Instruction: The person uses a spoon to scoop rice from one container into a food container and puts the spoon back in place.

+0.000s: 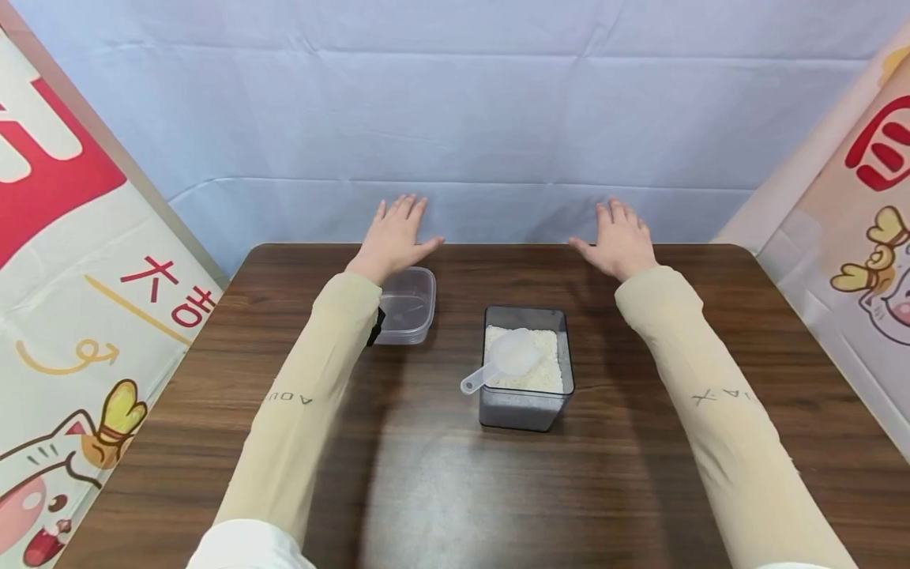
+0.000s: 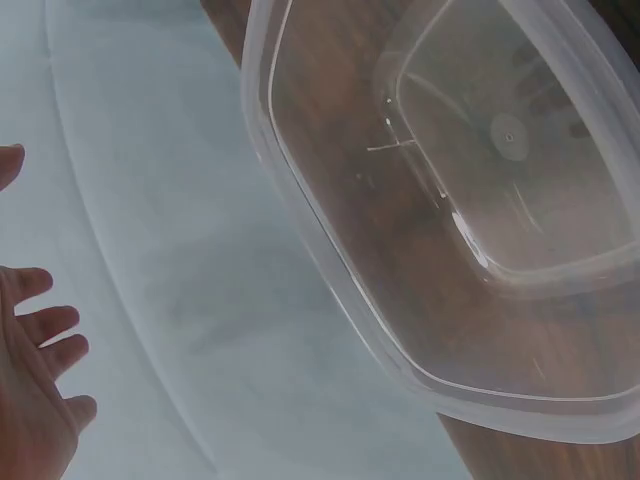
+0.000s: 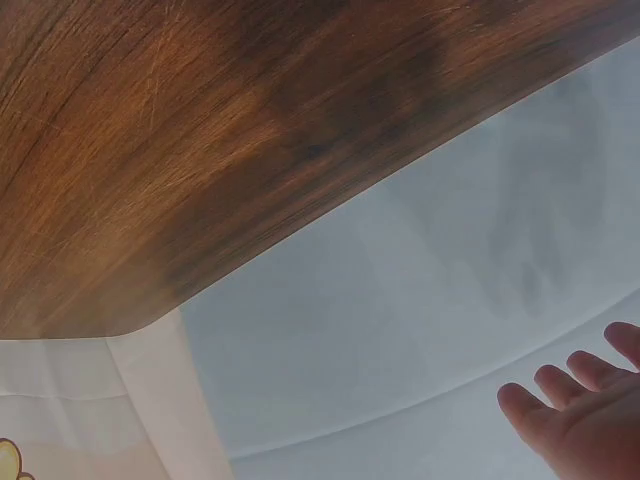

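Note:
My left hand (image 1: 395, 239) is stretched out over the table's far edge, fingers straight and thumb spread, holding nothing. Just below its wrist stands a clear plastic container (image 1: 423, 314), partly hidden by the sleeve; the left wrist view shows its inside (image 2: 440, 330) with nothing in it. On the other side my right hand (image 1: 620, 242) reaches out the same way, its fingers extended and nothing held. Between the forearms sits a dark, see-through rectangular bin (image 1: 526, 409) of white grains or powder (image 1: 546, 371). A translucent measuring scoop (image 1: 515, 352) lies on the white contents, handle over the left rim.
The brown wood-grain table (image 1: 441, 490) ends at a pale blue cloth backdrop (image 1: 498, 118). Printed banners with cartoon figures hang at the left (image 1: 85, 332) and right (image 1: 853, 237). A small black object (image 1: 377, 325) shows beside the left sleeve.

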`<state>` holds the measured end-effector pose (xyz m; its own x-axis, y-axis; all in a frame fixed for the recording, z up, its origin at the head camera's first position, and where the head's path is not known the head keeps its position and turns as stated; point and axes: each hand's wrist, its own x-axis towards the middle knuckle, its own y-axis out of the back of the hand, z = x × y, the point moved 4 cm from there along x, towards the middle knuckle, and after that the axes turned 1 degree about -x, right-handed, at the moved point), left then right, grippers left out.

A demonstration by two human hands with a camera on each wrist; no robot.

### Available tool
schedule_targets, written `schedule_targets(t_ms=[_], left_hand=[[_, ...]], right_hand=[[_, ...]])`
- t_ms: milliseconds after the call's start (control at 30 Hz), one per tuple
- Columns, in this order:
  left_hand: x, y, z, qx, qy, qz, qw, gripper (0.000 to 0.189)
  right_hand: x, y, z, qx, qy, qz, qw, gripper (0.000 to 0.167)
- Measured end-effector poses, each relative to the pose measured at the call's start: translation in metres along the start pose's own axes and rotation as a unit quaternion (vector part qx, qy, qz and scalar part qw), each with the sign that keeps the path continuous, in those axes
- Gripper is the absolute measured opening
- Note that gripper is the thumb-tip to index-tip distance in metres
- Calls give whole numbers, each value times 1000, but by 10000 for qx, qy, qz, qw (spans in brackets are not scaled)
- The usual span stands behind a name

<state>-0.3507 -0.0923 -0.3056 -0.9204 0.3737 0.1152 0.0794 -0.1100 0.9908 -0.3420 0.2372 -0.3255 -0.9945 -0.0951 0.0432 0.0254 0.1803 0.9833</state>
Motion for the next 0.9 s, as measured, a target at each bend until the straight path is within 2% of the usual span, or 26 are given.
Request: schedule_targets(t_ms=[467,900], left_hand=[[-3,0,12,47,-325,-80,9994,75],[-9,1,30,134,-710,-138,9973,70]], right_hand=[[-1,-4,-5,-57,350,133,9993,80],[-7,-2,-13,-91,581,171,9981,79]])
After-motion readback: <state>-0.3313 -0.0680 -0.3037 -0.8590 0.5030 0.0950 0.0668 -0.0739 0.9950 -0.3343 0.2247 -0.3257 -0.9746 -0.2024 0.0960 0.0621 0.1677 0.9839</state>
